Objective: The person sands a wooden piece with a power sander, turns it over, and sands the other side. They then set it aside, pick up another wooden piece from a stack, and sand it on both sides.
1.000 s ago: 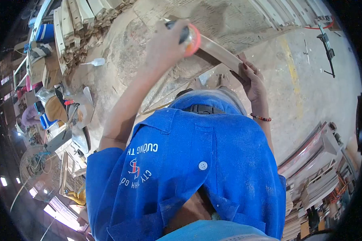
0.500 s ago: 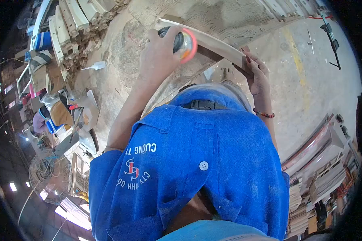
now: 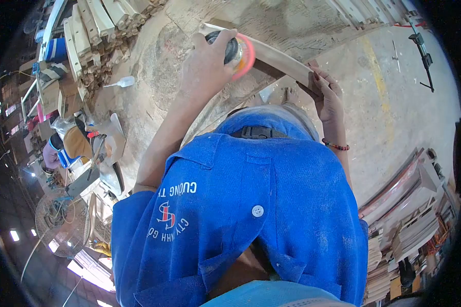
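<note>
My left hand point(image 3: 206, 66) is wrapped round the black top of a disc sander point(image 3: 227, 49). Its orange-red rim point(image 3: 249, 56) looks blurred, and the sander sits against the left part of a long, slightly curved pale wooden piece point(image 3: 281, 58). At the right end of that wood, my right hand point(image 3: 327, 93) grips it between thumb and fingers; a beaded bracelet point(image 3: 336, 145) circles the wrist. The wood slants down from upper left to right, ahead of my blue shirt point(image 3: 271, 184). My palm hides part of the sander.
Stacked wooden parts point(image 3: 95, 30) lie at upper left, near a small white bottle point(image 3: 125, 82) on the floor. A fan point(image 3: 61, 222) stands at lower left, with a person point(image 3: 51, 155) beyond. More boards point(image 3: 412, 225) are piled at right; a black clamp-like bar point(image 3: 421, 53) lies at upper right.
The sander and my left hand have shifted slightly right along the wood. My right hand keeps its hold at the same end.
</note>
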`<state>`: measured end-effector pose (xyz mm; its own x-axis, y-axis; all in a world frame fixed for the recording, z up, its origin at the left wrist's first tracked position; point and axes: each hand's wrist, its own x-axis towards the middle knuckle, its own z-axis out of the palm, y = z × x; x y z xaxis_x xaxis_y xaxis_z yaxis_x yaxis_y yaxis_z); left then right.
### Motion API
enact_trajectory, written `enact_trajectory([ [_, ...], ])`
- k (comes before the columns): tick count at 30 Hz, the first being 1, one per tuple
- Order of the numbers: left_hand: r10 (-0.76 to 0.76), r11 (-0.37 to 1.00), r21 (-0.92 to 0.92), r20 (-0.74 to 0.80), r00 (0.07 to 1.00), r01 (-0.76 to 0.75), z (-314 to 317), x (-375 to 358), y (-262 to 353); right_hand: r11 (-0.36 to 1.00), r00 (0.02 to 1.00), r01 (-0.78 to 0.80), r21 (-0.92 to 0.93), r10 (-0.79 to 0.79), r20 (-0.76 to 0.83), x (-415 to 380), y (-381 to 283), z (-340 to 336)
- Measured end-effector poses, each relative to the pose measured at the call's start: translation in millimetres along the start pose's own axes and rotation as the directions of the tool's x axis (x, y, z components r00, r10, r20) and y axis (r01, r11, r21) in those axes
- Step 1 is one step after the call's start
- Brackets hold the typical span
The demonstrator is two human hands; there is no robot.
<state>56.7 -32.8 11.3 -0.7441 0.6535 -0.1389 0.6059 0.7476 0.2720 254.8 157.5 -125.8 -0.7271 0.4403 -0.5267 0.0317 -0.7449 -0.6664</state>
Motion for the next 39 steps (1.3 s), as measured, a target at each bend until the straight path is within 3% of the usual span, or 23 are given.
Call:
enact_trajectory([
  [15, -0.015, 0.999, 0.034, 0.072, 0.997, 0.012, -20, 6, -18, 0.998, 0.999, 0.044, 0.033, -0.044, 0.007, -2, 0, 4],
  [17, 0.024, 0.999, -0.03, -0.002, 1.0, -0.024, -20, -4, -41, 0.998, 0.999, 0.044, 0.054, -0.045, 0.02, -2, -2, 2],
  [19, 0.052, 0.994, -0.092, -0.07, 0.996, -0.058, -24, -18, -52, 0.999, 0.999, 0.033, -0.038, -0.032, 0.02, -3, -2, 3],
  [21, -0.101, 0.984, -0.153, -0.035, 0.994, 0.095, -30, -34, -55, 0.999, 0.999, 0.032, -0.03, -0.03, 0.038, -3, -1, 0],
  [25, -0.091, 0.982, -0.178, -0.148, 0.985, 0.064, -16, -55, -74, 0.997, 0.993, 0.063, -0.039, -0.058, 0.103, -2, -7, -1],
  [29, -0.259, 0.93, -0.303, -0.142, 0.955, 0.208, -8, -71, -78, 0.992, 0.982, 0.125, 0.002, -0.124, 0.144, 0, -16, 9],
  [35, -0.339, 0.887, -0.369, -0.111, 0.934, 0.278, -8, -85, -81, 0.987, 0.993, 0.045, -0.152, -0.027, 0.113, 2, -29, 10],
  [39, -0.37, 0.889, -0.348, -0.162, 0.915, 0.298, -1, -86, -87, 0.929, 0.98, -0.103, -0.355, 0.155, 0.123, -5, -38, 11],
])
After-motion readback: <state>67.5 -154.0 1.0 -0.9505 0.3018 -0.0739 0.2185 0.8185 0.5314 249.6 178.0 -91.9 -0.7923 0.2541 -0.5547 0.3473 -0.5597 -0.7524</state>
